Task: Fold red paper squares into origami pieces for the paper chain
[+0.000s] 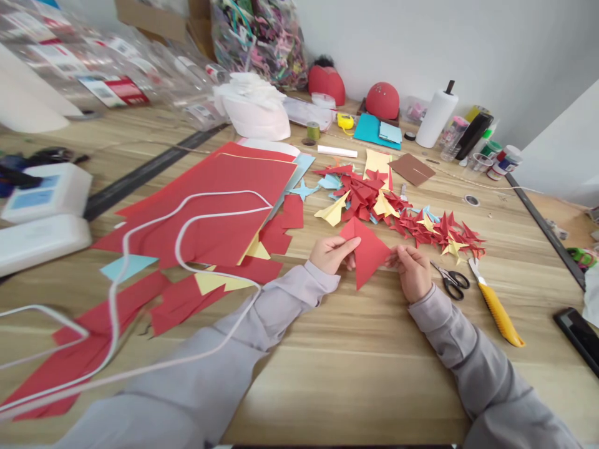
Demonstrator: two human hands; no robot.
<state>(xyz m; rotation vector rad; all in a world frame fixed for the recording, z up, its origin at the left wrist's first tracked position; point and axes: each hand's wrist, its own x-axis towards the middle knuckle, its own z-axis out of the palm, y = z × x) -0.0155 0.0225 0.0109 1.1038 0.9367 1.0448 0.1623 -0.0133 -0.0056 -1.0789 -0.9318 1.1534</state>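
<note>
Between my hands, raised a little over the wooden table, is a folded piece of red paper [369,252] with pointed corners. My left hand [331,254] is closed on its left edge, thumb lying over the front. My right hand [410,269] pinches the corner at the right. Just beyond the paper lies a heap of folded paper stars [360,193], mostly red with some yellow and light blue. More red and yellow stars [440,234] spread to the right of it. Black-handled scissors [453,284] rest beside my right hand.
A yellow-handled knife [500,312] lies right of the scissors, a black phone [579,337] at the right edge. Large red sheets [210,206] and cut scraps cover the left side, with a white cable [115,299] across them. Bottles and jars [504,163] stand at the back right.
</note>
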